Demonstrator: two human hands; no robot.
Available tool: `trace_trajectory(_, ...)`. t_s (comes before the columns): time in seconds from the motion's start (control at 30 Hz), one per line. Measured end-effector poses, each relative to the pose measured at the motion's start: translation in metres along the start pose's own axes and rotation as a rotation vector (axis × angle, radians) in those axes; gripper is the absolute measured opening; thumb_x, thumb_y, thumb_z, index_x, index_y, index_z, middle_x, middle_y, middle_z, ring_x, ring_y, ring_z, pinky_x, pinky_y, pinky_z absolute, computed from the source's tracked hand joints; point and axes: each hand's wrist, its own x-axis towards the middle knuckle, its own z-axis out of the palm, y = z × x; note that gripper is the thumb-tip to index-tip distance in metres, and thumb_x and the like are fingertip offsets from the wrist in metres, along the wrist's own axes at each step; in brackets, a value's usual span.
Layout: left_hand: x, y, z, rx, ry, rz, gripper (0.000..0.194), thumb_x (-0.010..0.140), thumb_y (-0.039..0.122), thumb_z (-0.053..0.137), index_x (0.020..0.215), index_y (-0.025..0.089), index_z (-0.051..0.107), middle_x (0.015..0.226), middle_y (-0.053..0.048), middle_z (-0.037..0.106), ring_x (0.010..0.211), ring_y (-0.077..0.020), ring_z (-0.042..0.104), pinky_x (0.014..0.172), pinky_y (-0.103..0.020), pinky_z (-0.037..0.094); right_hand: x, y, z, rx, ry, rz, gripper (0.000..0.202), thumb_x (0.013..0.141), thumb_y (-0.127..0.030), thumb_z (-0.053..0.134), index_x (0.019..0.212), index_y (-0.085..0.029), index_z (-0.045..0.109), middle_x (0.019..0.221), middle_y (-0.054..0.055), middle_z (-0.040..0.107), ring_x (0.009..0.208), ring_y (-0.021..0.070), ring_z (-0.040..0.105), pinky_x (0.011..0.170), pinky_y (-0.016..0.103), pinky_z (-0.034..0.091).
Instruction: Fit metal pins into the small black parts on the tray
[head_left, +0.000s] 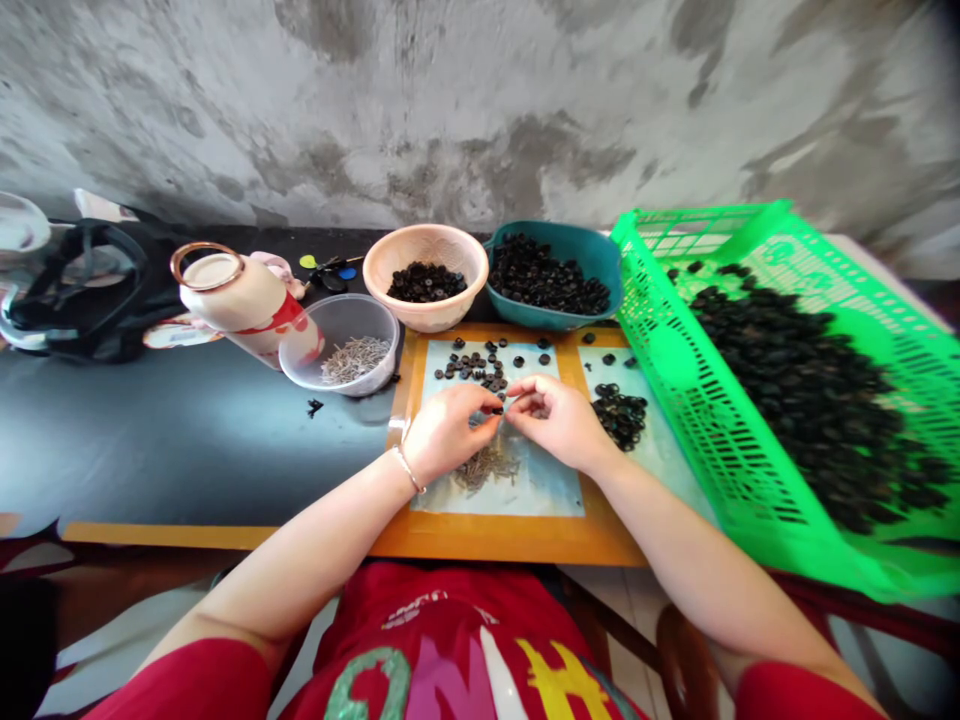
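Observation:
My left hand [448,428], with a bracelet at the wrist, is closed in a pinch on a small black part [493,409]. Fingertip to fingertip with it, my right hand [561,420] is pinched too; what it holds is too small to make out. Both hands are over a pale sheet [551,490] on the table. Beyond them lie loose black round parts [471,366], and a pile of thin metal pins [487,468] spreads just below my left hand. Black rings [619,416] are heaped to the right of my right hand.
Along the back stand a clear bowl of metal pins [357,362], a pink bowl [426,240] and a teal basin [555,318], both with black parts. A green crate [667,350] of black pieces fills the right side. A white-and-red bottle [244,305] and black bag [90,290] are left.

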Motion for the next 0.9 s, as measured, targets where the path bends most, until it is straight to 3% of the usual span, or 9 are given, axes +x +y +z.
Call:
trace_trajectory(0.37, -0.004, 0.001, 0.001, 0.114, -0.096, 0.022, 0.012, 0.085, 0.02, 0.063, 0.095, 0.019, 0.07, 0.095, -0.006, 0.076, 0.091, -0.0212, 0.071, 0.084, -0.033, 0.055, -0.006, 0.002, -0.004, -0.145, -0.03, -0.062, 0.026, 0.079, -0.019, 0.064, 0.105, -0.02, 0.06, 0.074, 0.0, 0.071, 0.063, 0.015, 0.066, 0.062, 0.028, 0.052)
trace_trajectory(0.6, -0.001, 0.001, -0.003, -0.021, -0.153, 0.049, 0.009, 0.087, 0.021, 0.064, 0.091, 0.02, 0.073, 0.09, -0.004, 0.075, 0.087, -0.0184, 0.069, 0.081, -0.03, 0.053, -0.01, -0.004, -0.008, -0.148, -0.08, -0.058, 0.026, 0.083, -0.02, 0.064, 0.109, -0.019, 0.062, 0.079, 0.001, 0.074, 0.07, 0.0159, 0.069, 0.069, 0.029, 0.054)
trace_trajectory(0.77, -0.001, 0.004, -0.004, -0.141, -0.142, -0.06, 0.008, 0.083, 0.017, 0.068, 0.087, 0.021, 0.074, 0.09, -0.004, 0.076, 0.086, -0.0178, 0.069, 0.08, -0.03, 0.053, -0.01, -0.006, -0.004, -0.093, -0.069, -0.025, 0.024, 0.082, -0.017, 0.067, 0.105, -0.018, 0.065, 0.077, 0.0, 0.074, 0.071, 0.0154, 0.07, 0.071, 0.028, 0.055)
trace_trajectory(0.9, 0.001, 0.008, 0.0, -0.338, -0.091, -0.352, 0.008, 0.076, 0.02, 0.074, 0.083, 0.019, 0.073, 0.083, -0.005, 0.076, 0.077, -0.019, 0.07, 0.072, -0.031, 0.055, -0.009, -0.01, -0.008, -0.076, -0.045, -0.034, 0.029, 0.083, -0.019, 0.067, 0.112, -0.018, 0.065, 0.083, 0.002, 0.076, 0.076, 0.0167, 0.071, 0.075, 0.03, 0.055)
